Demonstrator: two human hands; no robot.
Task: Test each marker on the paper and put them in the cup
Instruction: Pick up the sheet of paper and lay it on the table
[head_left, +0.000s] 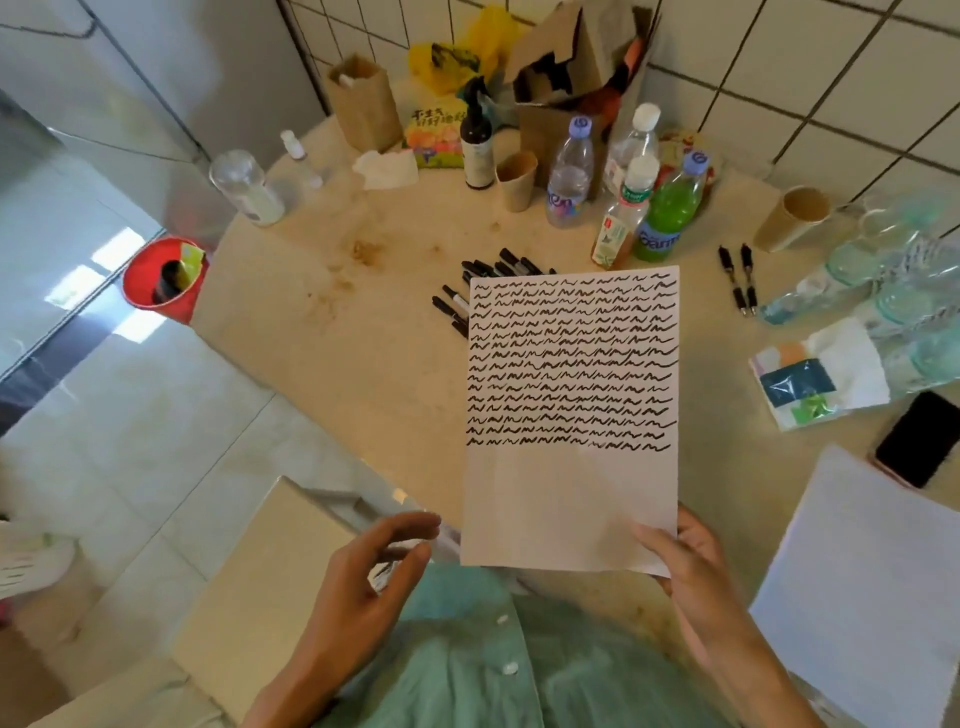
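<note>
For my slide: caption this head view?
Right hand holds squiggle-filled paper above black markers.

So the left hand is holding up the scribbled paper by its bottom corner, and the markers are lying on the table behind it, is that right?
Not quite: the right hand grips the paper by its bottom corner; the left hand is off it, holding nothing. The markers do lie on the table behind it, as the head view shows.

My paper (569, 493): matt white sheet, ink-scribbled. Surface (332, 364): smooth, stained, cream. Cups (517, 179): brown paper; bottles (569, 171): clear glossy plastic.
</note>
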